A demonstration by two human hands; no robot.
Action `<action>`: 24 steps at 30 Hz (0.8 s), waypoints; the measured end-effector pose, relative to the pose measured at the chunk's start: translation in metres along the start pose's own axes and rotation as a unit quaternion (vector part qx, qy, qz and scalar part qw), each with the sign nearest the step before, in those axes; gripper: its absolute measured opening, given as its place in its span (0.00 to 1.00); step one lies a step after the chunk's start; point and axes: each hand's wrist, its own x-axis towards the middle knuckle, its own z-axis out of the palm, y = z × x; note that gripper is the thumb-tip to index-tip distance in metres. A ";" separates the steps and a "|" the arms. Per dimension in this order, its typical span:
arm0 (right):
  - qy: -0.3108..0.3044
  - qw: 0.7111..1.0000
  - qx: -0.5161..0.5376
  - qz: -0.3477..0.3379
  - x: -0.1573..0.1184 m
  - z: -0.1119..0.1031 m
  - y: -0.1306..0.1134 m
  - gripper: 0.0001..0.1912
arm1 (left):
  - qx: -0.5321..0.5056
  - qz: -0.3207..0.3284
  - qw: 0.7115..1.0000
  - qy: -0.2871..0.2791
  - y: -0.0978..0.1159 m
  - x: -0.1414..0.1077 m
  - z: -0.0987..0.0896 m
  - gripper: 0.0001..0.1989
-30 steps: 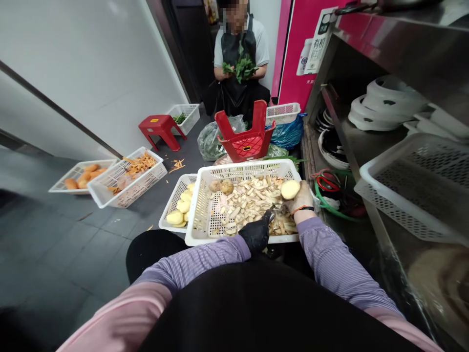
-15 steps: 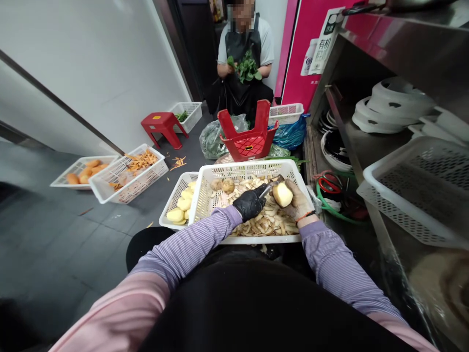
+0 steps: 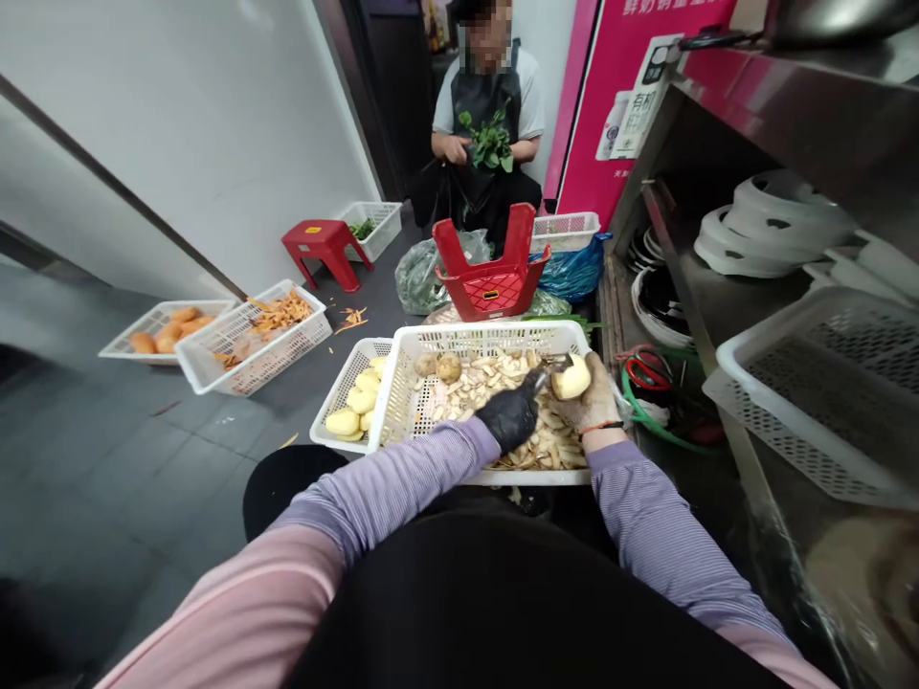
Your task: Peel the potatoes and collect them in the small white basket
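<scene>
While our black-gloved left hand [image 3: 511, 419] is closed around the handle of a slim, dark metal peeler [image 3: 556, 364], our right hand [image 3: 593, 397] cups a rounded, pale-yellow potato [image 3: 572, 379] from its far right side. The potato sits just right of the peeler's head, nearer the right hand; the peeler's long axis runs from the left fist toward it. We cannot tell whether they touch. Below both hands, brown-and-cream peelings [image 3: 495, 383] lie in a white perforated plastic basket [image 3: 423, 331].
</scene>
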 end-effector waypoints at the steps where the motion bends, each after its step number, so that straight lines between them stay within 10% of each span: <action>1: 0.016 1.000 0.006 0.008 0.003 -0.002 0.000 0.14 | 0.000 0.007 1.000 -0.014 0.002 -0.002 0.008 0.32; 6: 0.031 0.999 0.019 -0.011 0.013 -0.011 -0.010 0.19 | -0.019 0.001 0.998 -0.053 0.001 -0.022 0.038 0.30; 14: -0.033 0.998 0.025 0.038 -0.005 -0.003 -0.009 0.17 | -0.100 -0.017 0.993 0.066 -0.001 0.011 -0.018 0.27; 24: -0.044 0.997 -0.038 0.045 -0.011 0.000 0.007 0.09 | 0.030 0.012 0.999 -0.016 0.001 0.002 -0.021 0.28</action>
